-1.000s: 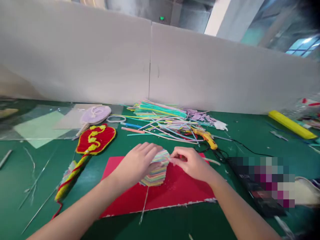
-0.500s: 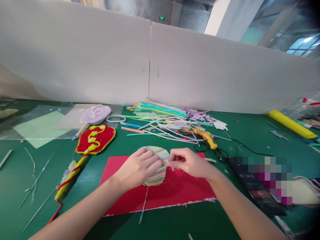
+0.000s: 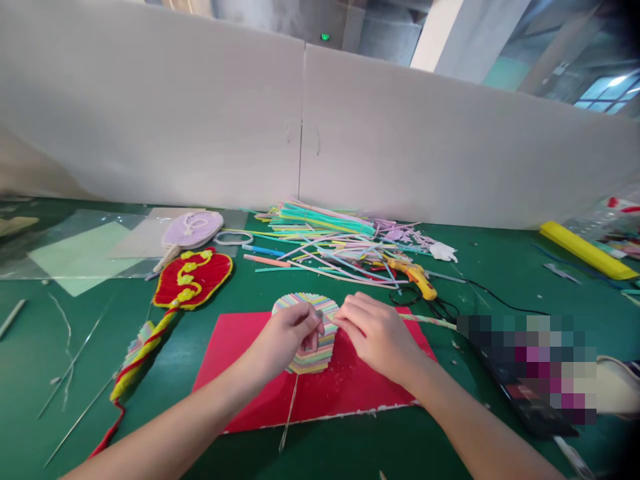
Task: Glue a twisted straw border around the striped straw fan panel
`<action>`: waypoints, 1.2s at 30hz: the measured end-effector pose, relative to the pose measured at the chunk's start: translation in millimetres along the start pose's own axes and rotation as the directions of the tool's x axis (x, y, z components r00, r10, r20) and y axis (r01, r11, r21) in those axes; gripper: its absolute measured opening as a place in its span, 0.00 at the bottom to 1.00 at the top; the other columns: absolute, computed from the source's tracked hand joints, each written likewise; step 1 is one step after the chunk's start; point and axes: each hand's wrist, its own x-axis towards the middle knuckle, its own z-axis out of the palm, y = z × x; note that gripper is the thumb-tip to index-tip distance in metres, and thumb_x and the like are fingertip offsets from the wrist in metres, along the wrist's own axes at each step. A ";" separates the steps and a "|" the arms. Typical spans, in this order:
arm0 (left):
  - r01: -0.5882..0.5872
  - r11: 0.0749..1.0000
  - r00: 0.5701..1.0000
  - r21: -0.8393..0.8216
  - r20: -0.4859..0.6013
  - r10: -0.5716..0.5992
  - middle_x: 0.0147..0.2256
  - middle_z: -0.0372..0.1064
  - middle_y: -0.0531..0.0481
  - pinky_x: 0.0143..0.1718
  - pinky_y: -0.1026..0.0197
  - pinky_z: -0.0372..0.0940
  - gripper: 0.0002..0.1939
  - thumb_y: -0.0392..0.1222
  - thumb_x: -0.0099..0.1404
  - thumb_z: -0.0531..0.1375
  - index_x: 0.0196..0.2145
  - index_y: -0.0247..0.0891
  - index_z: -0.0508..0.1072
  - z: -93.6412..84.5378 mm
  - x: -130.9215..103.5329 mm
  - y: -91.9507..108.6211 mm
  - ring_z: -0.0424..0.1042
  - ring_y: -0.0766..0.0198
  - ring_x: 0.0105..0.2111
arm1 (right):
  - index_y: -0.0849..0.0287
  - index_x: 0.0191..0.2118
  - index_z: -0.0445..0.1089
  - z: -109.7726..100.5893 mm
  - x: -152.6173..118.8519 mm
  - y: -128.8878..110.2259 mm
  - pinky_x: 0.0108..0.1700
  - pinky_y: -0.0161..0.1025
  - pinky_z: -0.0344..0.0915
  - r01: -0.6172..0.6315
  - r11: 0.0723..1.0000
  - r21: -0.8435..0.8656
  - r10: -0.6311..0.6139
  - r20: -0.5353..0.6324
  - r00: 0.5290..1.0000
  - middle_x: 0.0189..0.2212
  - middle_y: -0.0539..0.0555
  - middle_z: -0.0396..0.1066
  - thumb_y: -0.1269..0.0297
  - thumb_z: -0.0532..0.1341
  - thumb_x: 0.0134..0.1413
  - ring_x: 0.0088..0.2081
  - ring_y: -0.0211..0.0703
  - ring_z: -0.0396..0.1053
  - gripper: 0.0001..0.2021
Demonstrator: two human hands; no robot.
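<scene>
A rounded fan piece (image 3: 313, 363) covered in pastel stripes lies on a red board (image 3: 240, 400), with a thin wire loop (image 3: 289, 417) sticking out toward me. Over its middle, my left hand (image 3: 287, 333) is closed with thumb and fingertips pinched; what they hold is too small to make out. Close beside it, at the fan's right edge, my right hand (image 3: 377, 333) pinches a twisted pastel cord (image 3: 433, 321). The cord emerges behind that hand and runs right toward the phone. The fingertips of both hands nearly meet.
Left of the board lies a red and yellow fan (image 3: 173, 283), with a lilac fan (image 3: 193, 229) behind it. Pastel strips (image 3: 320, 220) are heaped at the back. A yellow glue gun (image 3: 419, 277) with a black cable and a phone (image 3: 525, 393) lie right.
My right hand has turned over, its back now facing up, and more twisted cord shows to its right. My left hand has rotated, showing its curled fingers.
</scene>
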 end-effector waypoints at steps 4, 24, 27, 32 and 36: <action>-0.238 0.843 0.958 0.483 -0.025 0.285 0.36 0.72 0.47 0.37 0.60 0.64 0.07 0.38 0.67 0.52 0.36 0.38 0.69 -2.7 -3.8 0.2 0.70 0.59 0.37 | 0.58 0.30 0.66 -2.1 3.7 4.1 0.34 0.33 0.59 -0.132 0.984 0.116 0.120 0.108 0.987 0.29 0.51 0.67 0.70 0.55 0.61 0.33 0.38 0.65 0.08; -0.490 0.160 0.789 0.857 0.358 0.499 0.32 0.70 0.48 0.35 0.59 0.63 0.07 0.32 0.68 0.51 0.37 0.35 0.69 -13.6 -7.9 -3.9 0.69 0.59 0.33 | 0.55 0.34 0.73 -10.5 -3.3 24.7 0.39 0.35 0.63 -0.344 0.880 0.327 0.226 0.349 0.909 0.34 0.50 0.75 0.61 0.56 0.61 0.37 0.41 0.71 0.09; -0.472 0.160 0.787 0.867 0.332 0.520 0.30 0.70 0.48 0.32 0.60 0.63 0.09 0.31 0.68 0.49 0.35 0.35 0.68 -10.7 -8.7 -5.5 0.70 0.60 0.30 | 0.56 0.34 0.72 -8.7 -6.0 23.2 0.39 0.34 0.62 -0.288 0.915 0.284 0.210 0.274 0.938 0.33 0.49 0.74 0.64 0.57 0.61 0.37 0.39 0.70 0.08; -0.328 0.626 0.928 0.708 0.119 0.353 0.21 0.66 0.55 0.22 0.68 0.56 0.13 0.29 0.65 0.47 0.26 0.37 0.64 -5.4 -7.9 0.8 0.65 0.68 0.21 | 0.57 0.33 0.71 -7.0 -11.4 19.8 0.36 0.35 0.60 -0.077 0.991 0.112 0.065 0.111 0.992 0.29 0.52 0.72 0.65 0.54 0.63 0.34 0.40 0.67 0.10; -0.236 0.848 0.972 0.474 0.116 0.205 0.20 0.66 0.57 0.24 0.70 0.57 0.14 0.29 0.65 0.46 0.25 0.37 0.63 -11.0 -9.9 3.4 0.66 0.70 0.22 | 0.57 0.35 0.71 -7.5 -13.6 18.2 0.38 0.36 0.61 -0.032 0.989 0.141 0.021 0.083 0.996 0.31 0.52 0.74 0.64 0.54 0.64 0.34 0.40 0.67 0.10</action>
